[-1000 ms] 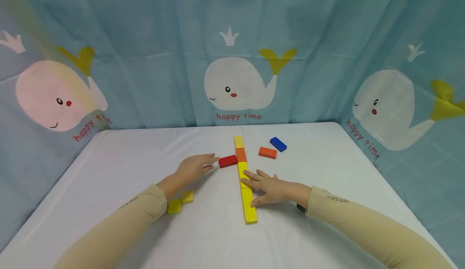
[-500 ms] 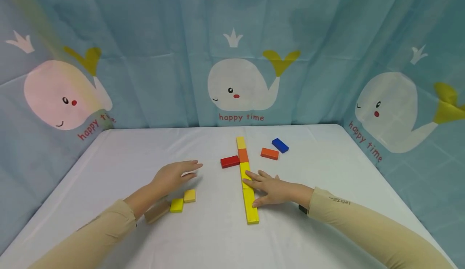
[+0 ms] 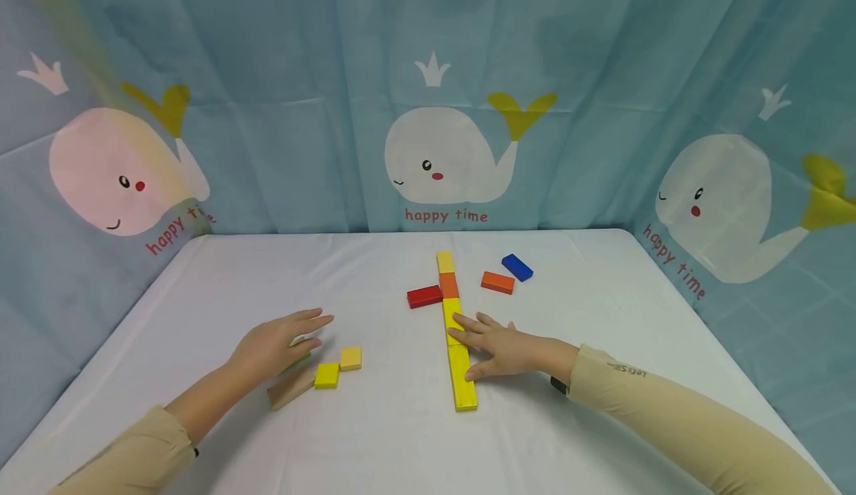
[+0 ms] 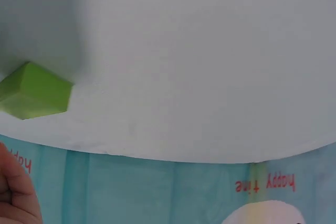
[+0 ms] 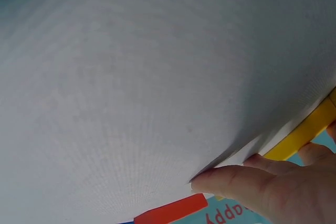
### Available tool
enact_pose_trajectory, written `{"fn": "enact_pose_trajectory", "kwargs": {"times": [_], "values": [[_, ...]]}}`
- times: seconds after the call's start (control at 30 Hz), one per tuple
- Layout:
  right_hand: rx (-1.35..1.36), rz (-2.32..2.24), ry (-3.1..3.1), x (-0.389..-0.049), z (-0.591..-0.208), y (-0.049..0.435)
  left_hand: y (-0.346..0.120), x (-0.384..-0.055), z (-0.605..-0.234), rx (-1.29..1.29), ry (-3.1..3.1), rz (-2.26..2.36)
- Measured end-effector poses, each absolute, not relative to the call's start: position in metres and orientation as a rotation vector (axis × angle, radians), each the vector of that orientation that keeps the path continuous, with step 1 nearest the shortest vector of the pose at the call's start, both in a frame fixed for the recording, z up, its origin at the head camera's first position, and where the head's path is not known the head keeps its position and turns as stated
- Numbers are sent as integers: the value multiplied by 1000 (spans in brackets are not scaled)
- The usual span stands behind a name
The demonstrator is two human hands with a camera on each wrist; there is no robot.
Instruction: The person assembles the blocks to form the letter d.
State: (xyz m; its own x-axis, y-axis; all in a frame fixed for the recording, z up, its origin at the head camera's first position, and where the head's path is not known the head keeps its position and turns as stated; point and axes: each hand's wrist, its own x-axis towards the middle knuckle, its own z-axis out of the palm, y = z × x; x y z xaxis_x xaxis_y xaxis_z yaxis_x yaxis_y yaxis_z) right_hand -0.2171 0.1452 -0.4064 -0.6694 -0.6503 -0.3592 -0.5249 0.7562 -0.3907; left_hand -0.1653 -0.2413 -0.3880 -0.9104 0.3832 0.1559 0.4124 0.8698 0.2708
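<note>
My left hand (image 3: 270,348) hovers at the left with its fingers loosely extended, over a green block (image 4: 44,95) partly hidden beneath it. Close by lie a brown wooden block (image 3: 292,389), a yellow square block (image 3: 327,376) and a pale yellow square block (image 3: 351,358). My right hand (image 3: 501,348) is spread, its fingertips resting on a line of blocks. That line has two long yellow blocks (image 3: 463,385) at the near end, then an orange block (image 3: 449,285) and a pale yellow block (image 3: 445,261). A red block (image 3: 424,296) touches the line's left side.
To the right of the line lie a loose orange block (image 3: 498,282) and a blue block (image 3: 518,267). The white table (image 3: 388,435) is bordered at the back and sides by a blue whale-print curtain (image 3: 281,153).
My left hand has moved left and nearer, away from the red block to the green and wooden blocks. The right hand stays on the line. The head view has shifted slightly.
</note>
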Motion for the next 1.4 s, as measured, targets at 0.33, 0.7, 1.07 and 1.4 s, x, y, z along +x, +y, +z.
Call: {"fn": "enact_pose_trajectory", "kwargs": {"times": [0.33, 0.7, 1.07, 1.4], "values": [[-886, -351, 2470, -218, -407, 144, -269, -153, -393, -623, -3056, -329], [-870, -352, 2471, -217, -407, 145, -284, -151, -404, -638, -3096, -228], [-876, -348, 2468, -218, -408, 144, -291, -148, -415, -699, -3001, -190], [-874, -345, 2470, -219, -409, 145, -289, -151, -413, -729, -2867, -201]]}}
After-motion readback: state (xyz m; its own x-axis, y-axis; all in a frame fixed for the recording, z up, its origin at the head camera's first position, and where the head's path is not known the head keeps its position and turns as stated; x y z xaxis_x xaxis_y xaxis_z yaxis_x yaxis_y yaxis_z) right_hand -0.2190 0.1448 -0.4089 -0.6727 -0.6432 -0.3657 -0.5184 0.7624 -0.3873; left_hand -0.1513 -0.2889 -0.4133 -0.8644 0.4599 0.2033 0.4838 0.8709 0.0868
